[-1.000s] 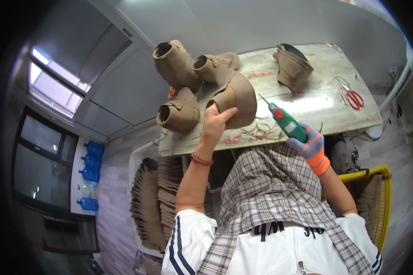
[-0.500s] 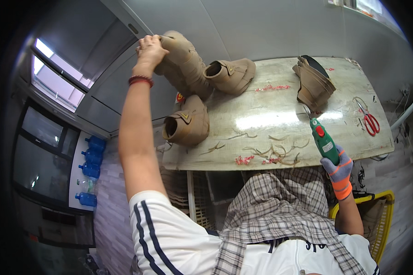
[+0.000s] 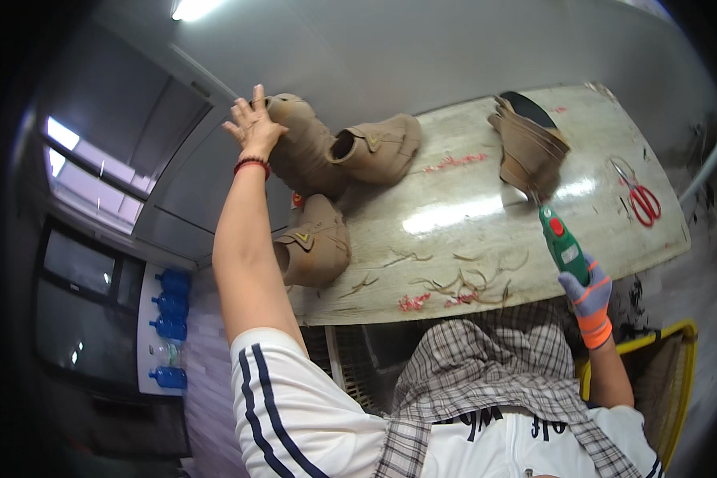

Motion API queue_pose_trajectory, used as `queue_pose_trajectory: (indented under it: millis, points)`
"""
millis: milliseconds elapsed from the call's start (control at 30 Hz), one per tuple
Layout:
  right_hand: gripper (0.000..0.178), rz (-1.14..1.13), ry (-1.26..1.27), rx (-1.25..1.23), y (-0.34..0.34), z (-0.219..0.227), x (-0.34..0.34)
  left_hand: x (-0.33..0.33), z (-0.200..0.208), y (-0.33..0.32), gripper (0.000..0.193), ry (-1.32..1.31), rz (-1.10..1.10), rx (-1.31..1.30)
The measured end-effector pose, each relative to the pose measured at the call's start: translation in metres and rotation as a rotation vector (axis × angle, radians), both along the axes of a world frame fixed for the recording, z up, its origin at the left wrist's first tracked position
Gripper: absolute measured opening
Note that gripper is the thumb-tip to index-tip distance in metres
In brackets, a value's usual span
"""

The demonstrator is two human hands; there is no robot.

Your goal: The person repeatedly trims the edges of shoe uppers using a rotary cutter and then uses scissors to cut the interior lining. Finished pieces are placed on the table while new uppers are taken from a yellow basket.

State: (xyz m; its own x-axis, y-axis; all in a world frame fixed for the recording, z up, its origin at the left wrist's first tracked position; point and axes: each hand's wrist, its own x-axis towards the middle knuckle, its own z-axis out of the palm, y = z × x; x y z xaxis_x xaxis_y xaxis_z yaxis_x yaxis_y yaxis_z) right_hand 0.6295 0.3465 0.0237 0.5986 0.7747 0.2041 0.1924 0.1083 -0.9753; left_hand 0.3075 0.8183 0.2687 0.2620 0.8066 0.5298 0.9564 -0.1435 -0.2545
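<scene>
My left hand point(image 3: 255, 127) is bare, with a red bracelet at the wrist. Its fingers spread wide at the top of a leaning stack of nested tan boot uppers point(image 3: 303, 151), and it grips nothing. A grey and orange glove covers my right hand point(image 3: 588, 296), which is wrapped round a green handheld power tool point(image 3: 564, 248) with a red button. The tool's thin metal tip reaches the lower end of a brown upper piece point(image 3: 532, 147); whether they touch I cannot tell. Single tan uppers with a strap lie beside the stack point(image 3: 386, 150) and nearer me point(image 3: 319, 243).
Red-handled scissors point(image 3: 642, 203) lie at the right of the worn tabletop point(image 3: 454, 199). Thin trimmed strips point(image 3: 466, 280) are scattered near its front edge. A yellow basket point(image 3: 687, 342) stands below right. Blue water bottles point(image 3: 171, 327) line a shelf at left.
My left hand's fingers have spread away from the top of the stack they were resting on. The whole view has shifted slightly. My right hand still holds the green tool.
</scene>
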Motion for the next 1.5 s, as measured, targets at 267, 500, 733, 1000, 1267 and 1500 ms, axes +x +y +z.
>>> queue_pose_trajectory:
  millis: [267, 500, 733, 1000, 1267, 1500]
  points:
    - [0.030, -0.135, 0.258, 0.025, -0.032, 0.008, 0.036, 0.093, -0.147, -0.097, 0.038, -1.039, -0.774, 0.029]
    - [0.029, -0.193, 0.244, 0.046, -0.046, 0.013, 0.039, 0.277, -0.333, -0.216, 0.028, -2.216, -0.636, -1.367]
    - [0.034, -0.184, 0.243, 0.003, -0.050, 0.009, 0.036, 0.320, -0.285, -0.224, 0.040, -2.162, -0.611, -1.160]
    - [0.046, -0.276, -0.114, -0.168, -0.048, 0.006, 0.026, 0.174, -0.253, -0.264, 0.043, -2.343, -0.922, -1.430]
    - [0.056, -0.129, -0.542, -0.035, -0.048, 0.044, -0.031, 0.081, -0.237, -0.326, 0.049, -2.383, -0.954, -1.372]
    - [0.056, 0.050, -0.424, -0.051, -0.056, 0.055, -0.050, 0.038, -0.231, -0.337, 0.048, -2.292, -1.062, -1.207]
